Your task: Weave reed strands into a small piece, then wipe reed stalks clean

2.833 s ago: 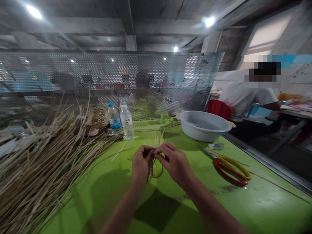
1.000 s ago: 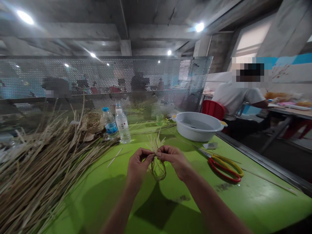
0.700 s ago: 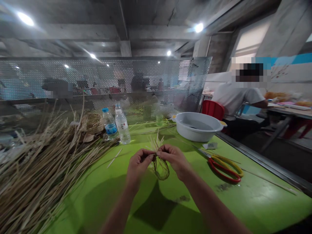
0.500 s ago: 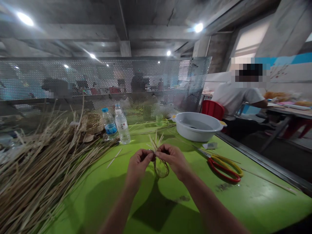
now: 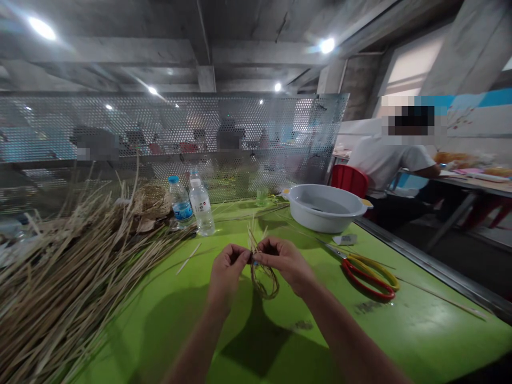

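Over the green table (image 5: 168, 325), my left hand (image 5: 227, 269) and my right hand (image 5: 286, 261) meet fingertip to fingertip. Both pinch a small looped bundle of plant strips (image 5: 266, 285) near its middle. The brownish loop hangs below the fingers, and pale strip ends stick up above them. A small blue spot shows on the bundle beside my right fingertips. The exact grip is partly hidden by the fingers. Scissors with one red and one yellow handle (image 5: 372, 277) lie to the right of my right hand.
A heap of long dry strips (image 5: 80, 277) covers the left side. Two water bottles (image 5: 182, 205) (image 5: 202, 208), a small woven basket (image 5: 152, 201) and a green cup (image 5: 262, 197) stand behind. A grey-white basin (image 5: 325, 213) sits at the back right. Beyond it sits a person (image 5: 380, 160).
The loop has tilted and swung slightly lower to the right, and its upright strip ends have drawn closer together. Both hands stay almost in place, still pinching.
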Motion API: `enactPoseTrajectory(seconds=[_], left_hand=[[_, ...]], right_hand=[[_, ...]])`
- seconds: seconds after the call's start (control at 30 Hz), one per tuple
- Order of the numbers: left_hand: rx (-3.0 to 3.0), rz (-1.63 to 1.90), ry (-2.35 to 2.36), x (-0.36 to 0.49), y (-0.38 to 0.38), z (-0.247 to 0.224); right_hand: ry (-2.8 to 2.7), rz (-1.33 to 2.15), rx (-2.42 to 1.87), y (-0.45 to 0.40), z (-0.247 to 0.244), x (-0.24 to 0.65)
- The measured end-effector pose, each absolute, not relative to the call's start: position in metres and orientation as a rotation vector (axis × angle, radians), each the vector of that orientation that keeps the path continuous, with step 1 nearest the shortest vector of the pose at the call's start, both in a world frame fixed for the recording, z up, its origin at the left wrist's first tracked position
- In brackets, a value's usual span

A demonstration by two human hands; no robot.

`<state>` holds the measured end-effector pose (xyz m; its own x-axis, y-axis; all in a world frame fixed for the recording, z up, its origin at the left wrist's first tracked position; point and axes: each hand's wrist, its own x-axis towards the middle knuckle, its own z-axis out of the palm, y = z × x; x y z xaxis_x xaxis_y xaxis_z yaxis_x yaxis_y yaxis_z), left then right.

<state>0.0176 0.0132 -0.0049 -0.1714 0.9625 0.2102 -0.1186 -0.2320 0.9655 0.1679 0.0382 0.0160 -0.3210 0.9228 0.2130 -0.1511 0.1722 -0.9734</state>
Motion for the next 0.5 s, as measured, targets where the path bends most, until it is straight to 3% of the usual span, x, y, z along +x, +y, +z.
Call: enactPoseTrajectory(seconds=[0.2, 0.5], left_hand=[[1.028, 1.563, 0.998, 0.0171, 0.0121, -0.0031], [1.240, 1.577, 1.121, 0.0169, 0.0138, 0.0014]], right_hand=[[-1.412, 1.369, -0.756, 0.0380, 0.0173, 0.1678], [-1.399, 1.226, -0.756, 0.0424, 0.0149, 0.1709]])
